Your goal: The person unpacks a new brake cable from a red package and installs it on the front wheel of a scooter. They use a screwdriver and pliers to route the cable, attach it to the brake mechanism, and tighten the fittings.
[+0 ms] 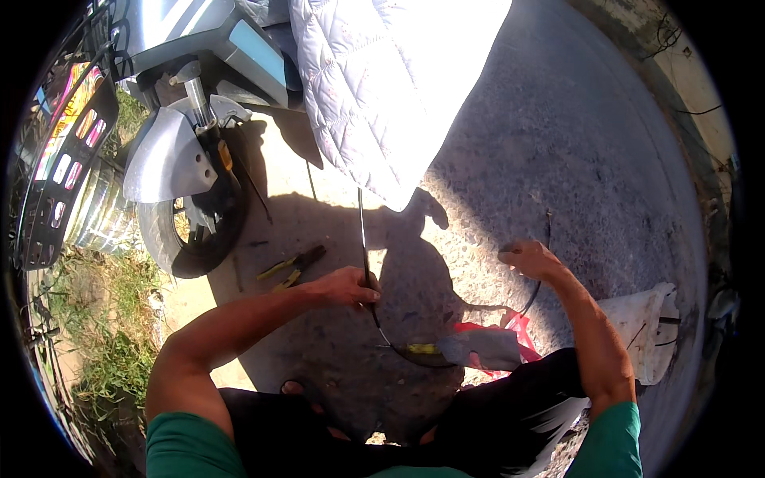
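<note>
My left hand is closed round a thin black cable. The cable comes down from under a white quilted cover and curves on below my hand toward the ground by my legs. My right hand is raised off to the right, its fingers closed on a small dark grey thing whose kind I cannot make out. Beyond that hand, a dark cable end shows on the concrete. Between my knees lies a yellow-handled tool, partly beside a grey flat piece and a pink-red plastic bag.
Yellow-and-dark pliers lie left of my left hand. A scooter's front wheel and silver fender stand at the upper left, beside the white quilted cover. A white bucket lies at the right; grass grows at the left.
</note>
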The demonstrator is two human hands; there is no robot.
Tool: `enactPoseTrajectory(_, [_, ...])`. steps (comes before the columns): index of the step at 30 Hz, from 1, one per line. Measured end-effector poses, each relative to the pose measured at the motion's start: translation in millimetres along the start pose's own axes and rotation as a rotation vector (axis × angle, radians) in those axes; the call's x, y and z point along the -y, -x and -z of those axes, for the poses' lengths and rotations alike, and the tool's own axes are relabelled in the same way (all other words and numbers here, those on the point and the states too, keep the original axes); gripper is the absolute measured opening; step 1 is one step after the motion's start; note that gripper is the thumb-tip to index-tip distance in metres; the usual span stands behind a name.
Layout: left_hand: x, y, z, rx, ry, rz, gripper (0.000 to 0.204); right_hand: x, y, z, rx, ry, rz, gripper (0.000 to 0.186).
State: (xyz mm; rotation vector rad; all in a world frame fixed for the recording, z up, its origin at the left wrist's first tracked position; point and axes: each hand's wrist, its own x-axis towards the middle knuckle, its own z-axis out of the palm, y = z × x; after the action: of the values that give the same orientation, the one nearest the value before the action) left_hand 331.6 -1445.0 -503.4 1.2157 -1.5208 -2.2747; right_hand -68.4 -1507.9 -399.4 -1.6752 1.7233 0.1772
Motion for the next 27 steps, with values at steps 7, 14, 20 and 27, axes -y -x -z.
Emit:
enactPoseTrajectory(7, [-4.8,4.3,-58.5,0.149,-0.027,0.045,0.024,163.7,0.2,-88.3,-0.067,-0.324,0.552,0.053])
enactPoseTrajectory(14, [7.6,22.3,-37.5,0.167,-0.284,-0.044,0.029,210.7,-11.5,-148.8,0.176,-1.121,0.509,0.03])
enactPoseTrajectory(20, [1.4,55.0,47.9,-0.163,-0.495,0.074,0.041,208.1,-6.0,-201.8,0.431,-0.978,0.375,0.026])
enactPoseTrajectory(27, [-20.4,90.4,62.0,-0.122,0.04,-0.157,0.042,219.9,-15.2,-201.3,0.449,-1.027,0.427,0.027])
